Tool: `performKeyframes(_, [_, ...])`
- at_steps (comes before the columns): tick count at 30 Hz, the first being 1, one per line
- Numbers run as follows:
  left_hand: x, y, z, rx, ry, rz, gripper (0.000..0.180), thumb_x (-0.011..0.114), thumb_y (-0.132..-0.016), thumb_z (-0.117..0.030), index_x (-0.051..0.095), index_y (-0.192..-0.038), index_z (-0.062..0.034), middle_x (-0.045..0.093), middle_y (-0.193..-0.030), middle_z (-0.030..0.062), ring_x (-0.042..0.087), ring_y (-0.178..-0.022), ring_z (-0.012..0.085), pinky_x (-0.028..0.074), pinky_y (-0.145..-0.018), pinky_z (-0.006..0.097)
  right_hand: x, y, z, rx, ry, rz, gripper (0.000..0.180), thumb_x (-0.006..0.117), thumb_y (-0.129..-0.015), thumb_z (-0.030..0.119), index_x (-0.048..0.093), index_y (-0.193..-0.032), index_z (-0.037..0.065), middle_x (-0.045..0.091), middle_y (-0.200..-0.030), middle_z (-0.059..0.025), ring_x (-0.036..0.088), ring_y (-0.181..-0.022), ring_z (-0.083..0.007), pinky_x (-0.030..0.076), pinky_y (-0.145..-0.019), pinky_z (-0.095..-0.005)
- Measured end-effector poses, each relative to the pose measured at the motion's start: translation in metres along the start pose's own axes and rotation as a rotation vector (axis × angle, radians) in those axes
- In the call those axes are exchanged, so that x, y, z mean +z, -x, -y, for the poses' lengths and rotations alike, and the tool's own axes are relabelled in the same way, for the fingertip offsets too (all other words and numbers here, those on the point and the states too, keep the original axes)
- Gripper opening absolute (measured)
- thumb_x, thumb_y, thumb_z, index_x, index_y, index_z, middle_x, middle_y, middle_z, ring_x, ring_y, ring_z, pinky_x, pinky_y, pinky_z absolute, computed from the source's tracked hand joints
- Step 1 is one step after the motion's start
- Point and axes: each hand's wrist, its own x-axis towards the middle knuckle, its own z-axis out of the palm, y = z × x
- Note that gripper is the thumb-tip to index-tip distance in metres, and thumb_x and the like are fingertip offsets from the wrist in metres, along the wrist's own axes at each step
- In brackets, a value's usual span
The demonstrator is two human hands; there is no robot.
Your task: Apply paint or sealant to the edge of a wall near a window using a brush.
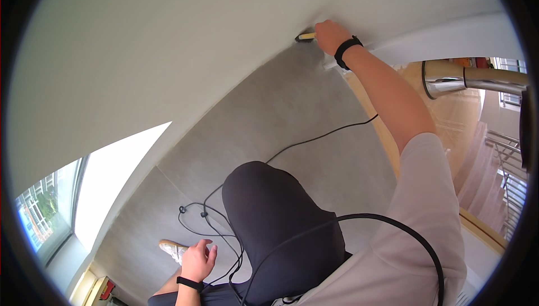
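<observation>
1. The right hand, at the far side, is curled closed around the yellow handle of a brush.
2. The brush is at the far end of the floor, its dark head pointing left at the foot of the wall; whether the bristles press on wall or floor, I cannot tell.
3. The left hand, near and to the left, is half curled with fingers loose, and no object shows in it; a white shoe is just beyond it.
4. A black cable loops over the floor beside the bent knee.
5. A window stands at left.
</observation>
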Motion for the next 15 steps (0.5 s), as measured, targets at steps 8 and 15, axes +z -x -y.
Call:
performKeyframes(8, [-0.007,0.003,-0.003,0.049,-0.031,-0.049,0.026,0.068,-0.093,-0.029,0.069,-0.104,-0.0052,0.068,-0.071,0.0114,0.068,-0.067,0.0338,0.054,-0.064,0.045,-0.032,0.091,0.032,-0.028,0.018,0.004,0.019,0.061,-0.094,0.020,0.072,-0.092,0.004,0.069,-0.088,-0.0201,0.069,-0.082,-0.0410,0.057,-0.073,-0.0505])
performKeyframes(15, [-0.031,0.018,0.000,0.159,-0.066,-0.162,0.029,0.064,-0.096,-0.035,0.066,-0.105,-0.0077,0.071,-0.079,0.0124,0.071,-0.074,0.0349,0.056,-0.065,0.046,-0.090,0.208,0.134,-0.325,0.010,-0.283,0.023,0.065,-0.093,0.022,0.068,-0.112,0.009,0.059,-0.077,-0.0102,0.066,-0.062,-0.0305,0.052,-0.052,-0.0426])
